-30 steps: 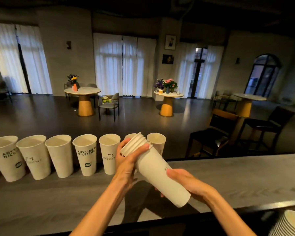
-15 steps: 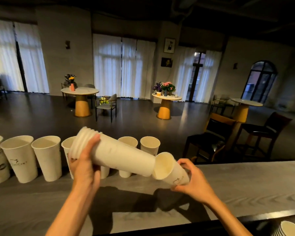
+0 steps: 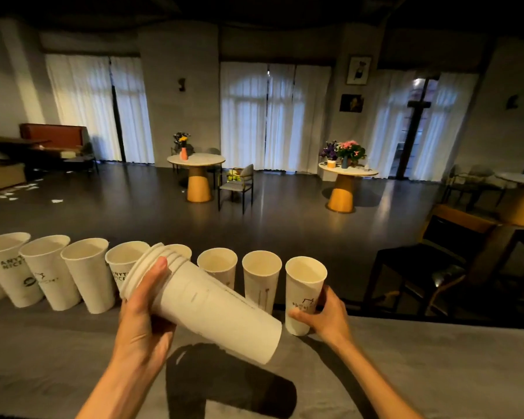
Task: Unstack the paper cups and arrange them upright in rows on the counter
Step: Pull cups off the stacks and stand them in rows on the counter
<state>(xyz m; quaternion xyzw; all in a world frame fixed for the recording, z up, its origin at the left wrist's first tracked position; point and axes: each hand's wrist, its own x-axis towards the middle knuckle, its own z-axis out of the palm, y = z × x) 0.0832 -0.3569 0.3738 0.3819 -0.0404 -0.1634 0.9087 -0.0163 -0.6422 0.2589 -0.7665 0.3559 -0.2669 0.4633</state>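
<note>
I read the stack of cups (image 3: 212, 303) in my left hand (image 3: 142, 322) as matt white paper, smooth-walled with rolled rims. The single cup (image 3: 303, 294) under my right hand (image 3: 324, 316), standing by the counter's far edge, is the same dull paper with faint dark print. The counter (image 3: 436, 367) looks like grey, matt wood with visible grain. Beyond it the floor (image 3: 285, 219) is dark and glossy, throwing back window light. The curtains (image 3: 270, 116) look like thin white cloth.
</note>
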